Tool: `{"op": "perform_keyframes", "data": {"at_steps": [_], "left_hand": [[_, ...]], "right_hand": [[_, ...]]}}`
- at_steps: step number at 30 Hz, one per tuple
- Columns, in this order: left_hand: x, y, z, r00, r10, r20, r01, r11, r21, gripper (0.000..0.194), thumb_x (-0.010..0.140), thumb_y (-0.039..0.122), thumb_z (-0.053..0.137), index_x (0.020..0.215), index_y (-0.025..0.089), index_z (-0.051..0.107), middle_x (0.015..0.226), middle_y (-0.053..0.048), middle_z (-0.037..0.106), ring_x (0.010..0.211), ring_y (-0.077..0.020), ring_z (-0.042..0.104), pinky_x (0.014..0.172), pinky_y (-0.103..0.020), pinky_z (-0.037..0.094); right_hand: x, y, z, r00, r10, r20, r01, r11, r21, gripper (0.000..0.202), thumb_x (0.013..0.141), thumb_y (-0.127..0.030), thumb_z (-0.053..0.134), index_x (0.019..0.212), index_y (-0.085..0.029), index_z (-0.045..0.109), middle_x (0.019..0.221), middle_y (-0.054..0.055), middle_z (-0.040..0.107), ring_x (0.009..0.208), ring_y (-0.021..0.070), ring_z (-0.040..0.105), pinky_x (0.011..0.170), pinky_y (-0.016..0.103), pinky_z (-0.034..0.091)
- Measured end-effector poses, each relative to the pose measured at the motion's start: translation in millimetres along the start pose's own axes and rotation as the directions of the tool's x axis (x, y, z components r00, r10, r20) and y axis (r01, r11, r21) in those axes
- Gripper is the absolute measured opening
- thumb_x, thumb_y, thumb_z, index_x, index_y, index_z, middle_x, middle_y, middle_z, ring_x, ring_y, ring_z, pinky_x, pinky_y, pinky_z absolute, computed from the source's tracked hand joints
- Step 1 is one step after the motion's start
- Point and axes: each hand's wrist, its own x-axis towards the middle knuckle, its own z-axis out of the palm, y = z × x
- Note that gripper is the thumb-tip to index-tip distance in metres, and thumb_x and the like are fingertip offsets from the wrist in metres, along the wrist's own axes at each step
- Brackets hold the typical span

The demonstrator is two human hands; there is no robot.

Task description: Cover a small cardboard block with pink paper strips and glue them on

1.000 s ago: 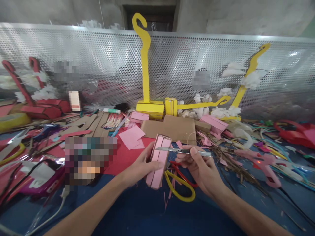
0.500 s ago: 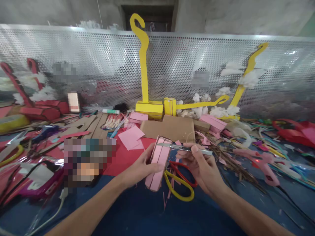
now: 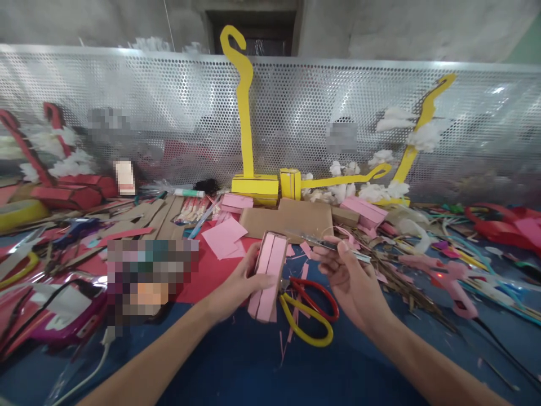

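Fingers (image 3: 261,282) of the left hand (image 3: 233,290) are clamping a pink box (image 3: 274,260) by its long sides, thumb lying across the face, holding it tilted over the blue worktop (image 3: 236,369). Those of the right hand (image 3: 357,290) are pinching a slim knife (image 3: 322,243), its blurred tip pointing at the box but standing apart from it. That box is looking light and stiff to me, like card under paper, dry rather than slippery, probably denting if squeezed hard; its long sides are offering the safest hold. Between the forearms (image 3: 156,345), the worktop is giving open room. Scissors (image 3: 313,340) are lying just beside the box, their handles crowding the gap between the hands. Beyond, pink paper (image 3: 222,237) and brown cardboard (image 3: 304,217) are hemming the far side, a glue gun (image 3: 456,279) the right. Farthest back, a yellow hooked piece (image 3: 245,127) is standing before a perforated panel (image 3: 313,113).
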Motion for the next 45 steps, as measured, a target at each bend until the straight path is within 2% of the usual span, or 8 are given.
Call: {"op": "perform_keyframes", "data": {"at_steps": [5, 9, 14, 17, 19, 25, 33, 45], "left_hand": [[1.3, -0.9, -1.6, 0.999, 0.020, -0.041, -0.019, 0.999, 0.027, 0.088, 0.079, 0.033, 0.080, 0.154, 0.031, 0.032, 0.144, -0.011, 0.060, 0.130, -0.0312, 0.057, 0.099, -0.040, 0.054], [2.2, -1.4, 2.3, 0.988, 0.154, 0.010, -0.154, 0.980, 0.128, 0.079, 0.081, 0.031, 0.080, 0.148, 0.029, 0.039, 0.143, -0.010, 0.058, 0.135, -0.0304, 0.053, 0.106, -0.042, 0.049], [2.3, -1.7, 7.9, 0.930, 0.340, 0.141, -0.366, 0.892, 0.267, 0.071, 0.087, 0.025, 0.075, 0.148, 0.028, 0.039, 0.148, -0.011, 0.053, 0.138, -0.0295, 0.050, 0.113, -0.042, 0.045], [0.3, 0.0, 11.7, 0.917, 0.363, 0.166, -0.399, 0.835, 0.378, 0.073, 0.088, 0.021, 0.073, 0.151, 0.028, 0.038, 0.151, -0.011, 0.051, 0.143, -0.0307, 0.045, 0.117, -0.043, 0.041], [-1.4, 2.2, 14.5, 0.912, 0.363, 0.191, -0.409, 0.790, 0.456, 0.075, 0.087, 0.017, 0.073, 0.152, 0.027, 0.037, 0.153, -0.011, 0.049, 0.143, -0.0311, 0.045, 0.119, -0.044, 0.039], [-5.2, 5.5, 17.5, 0.906, 0.359, 0.225, -0.421, 0.700, 0.577, 0.081, 0.082, 0.009, 0.070, 0.153, 0.028, 0.035, 0.154, -0.010, 0.048, 0.140, -0.0288, 0.049, 0.117, -0.043, 0.041], [-6.1, 1.6, 16.3, 0.914, 0.363, 0.182, -0.390, 0.660, 0.642, 0.082, 0.081, 0.026, 0.081, 0.152, 0.030, 0.039, 0.151, -0.010, 0.051, 0.137, -0.0313, 0.051, 0.116, -0.046, 0.042], [-6.2, 5.2, 16.8, 0.856, 0.450, 0.256, -0.493, 0.560, 0.666, 0.080, 0.078, 0.017, 0.079, 0.148, 0.033, 0.043, 0.147, -0.009, 0.054, 0.133, -0.0309, 0.053, 0.113, -0.044, 0.043]], "right_hand": [[-5.0, 0.4, 1.4, 0.984, -0.164, 0.067, 0.171, 0.980, -0.098, 0.028, 0.101, -0.048, 0.060, 0.117, -0.029, 0.072, 0.102, 0.004, 0.081, 0.091, 0.0180, 0.076, 0.067, 0.026, 0.056], [-8.5, 4.1, -0.7, 0.947, -0.279, 0.157, 0.314, 0.908, -0.277, 0.028, 0.107, -0.044, 0.047, 0.123, -0.031, 0.067, 0.105, 0.005, 0.080, 0.100, 0.0230, 0.075, 0.074, 0.033, 0.057], [-15.2, 8.4, -1.9, 0.912, -0.206, 0.354, 0.374, 0.774, -0.511, 0.031, 0.102, -0.038, 0.059, 0.132, -0.032, 0.063, 0.134, 0.007, 0.068, 0.122, 0.0260, 0.065, 0.095, 0.039, 0.056], [-20.0, 8.7, 0.5, 0.881, -0.107, 0.461, 0.347, 0.807, -0.478, 0.066, 0.091, -0.035, 0.075, 0.150, -0.036, 0.045, 0.152, 0.006, 0.054, 0.134, 0.0269, 0.057, 0.107, 0.040, 0.051], [-22.3, 7.6, 2.5, 0.875, -0.075, 0.478, 0.324, 0.824, -0.464, 0.078, 0.087, -0.032, 0.080, 0.153, -0.037, 0.039, 0.156, 0.004, 0.050, 0.138, 0.0259, 0.054, 0.112, 0.039, 0.048], [-23.3, 3.0, 5.2, 0.870, -0.142, 0.472, 0.384, 0.795, -0.469, 0.076, 0.080, -0.026, 0.086, 0.146, -0.033, 0.048, 0.147, 0.006, 0.057, 0.135, 0.0259, 0.056, 0.111, 0.035, 0.049], [-24.6, 3.7, 2.6, 0.858, -0.180, 0.481, 0.425, 0.775, -0.468, 0.076, 0.074, -0.021, 0.089, 0.139, -0.033, 0.052, 0.138, 0.006, 0.062, 0.125, 0.0281, 0.063, 0.101, 0.034, 0.055], [-29.4, 1.3, 2.2, 0.841, -0.197, 0.504, 0.444, 0.785, -0.433, 0.072, 0.074, -0.019, 0.087, 0.136, -0.036, 0.054, 0.132, 0.004, 0.063, 0.120, 0.0268, 0.063, 0.099, 0.034, 0.053]]}}
